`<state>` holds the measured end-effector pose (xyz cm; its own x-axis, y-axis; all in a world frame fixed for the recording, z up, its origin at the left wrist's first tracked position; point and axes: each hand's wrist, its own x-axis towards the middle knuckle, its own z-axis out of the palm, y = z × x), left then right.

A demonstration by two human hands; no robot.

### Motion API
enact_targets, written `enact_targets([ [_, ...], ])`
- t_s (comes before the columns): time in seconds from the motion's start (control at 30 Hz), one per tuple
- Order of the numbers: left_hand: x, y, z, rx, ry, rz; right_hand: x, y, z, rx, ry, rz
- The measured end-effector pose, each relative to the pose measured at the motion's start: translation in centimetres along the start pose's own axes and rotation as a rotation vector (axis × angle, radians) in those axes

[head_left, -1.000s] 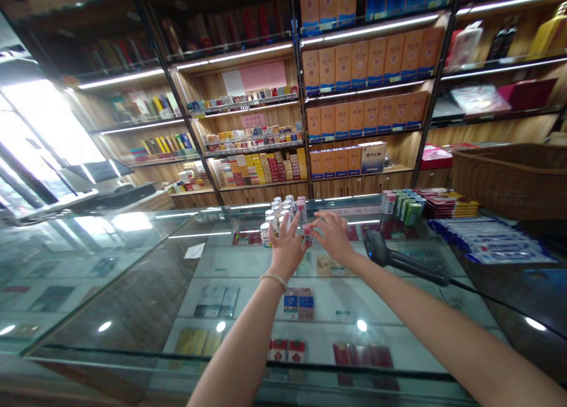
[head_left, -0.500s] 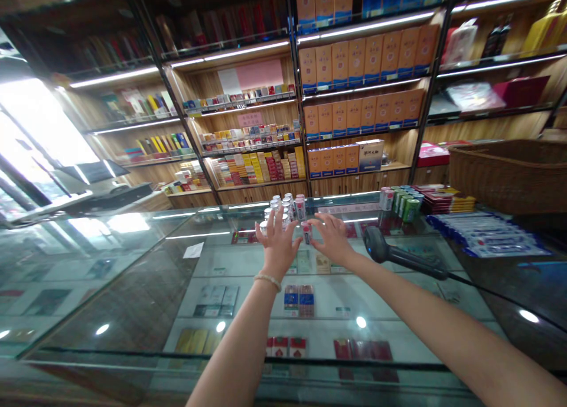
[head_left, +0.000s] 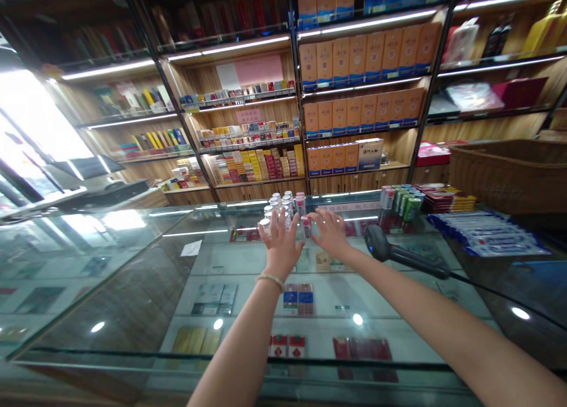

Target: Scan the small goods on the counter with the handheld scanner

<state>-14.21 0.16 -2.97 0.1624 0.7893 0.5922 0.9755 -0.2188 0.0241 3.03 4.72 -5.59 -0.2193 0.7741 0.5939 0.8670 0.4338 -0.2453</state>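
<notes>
Both hands working over glass desk [head_left: 248,259]. Left hand [head_left: 281,244] spreading fingers wide beside white-topped containers [head_left: 275,203], grip open, nothing clearly held. Right hand [head_left: 330,233] curving next to small pink-topped container [head_left: 306,225], grip partly open; can't tell if touching. That container's standing upright between hands. Black scanner [head_left: 381,244] lying right of them.

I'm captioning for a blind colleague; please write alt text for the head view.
A person's bare left hand and right hand reach over a glass counter, either side of a small pink and white cylinder near clustered, mostly white-topped cylinders. A black handheld scanner lies to the right; lit wooden shelves with orange boxes stand behind.
</notes>
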Motion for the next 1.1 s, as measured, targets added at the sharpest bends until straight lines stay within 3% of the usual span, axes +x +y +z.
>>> enact_targets([
  [0.63,0.2,-0.2,-0.2,0.113,-0.071,-0.079,5.3,0.1,4.8,-0.098,0.073,0.065],
  [1.1,0.3,-0.4,0.8,0.101,-0.054,-0.053,6.6,0.3,5.6,-0.088,0.043,0.091],
])
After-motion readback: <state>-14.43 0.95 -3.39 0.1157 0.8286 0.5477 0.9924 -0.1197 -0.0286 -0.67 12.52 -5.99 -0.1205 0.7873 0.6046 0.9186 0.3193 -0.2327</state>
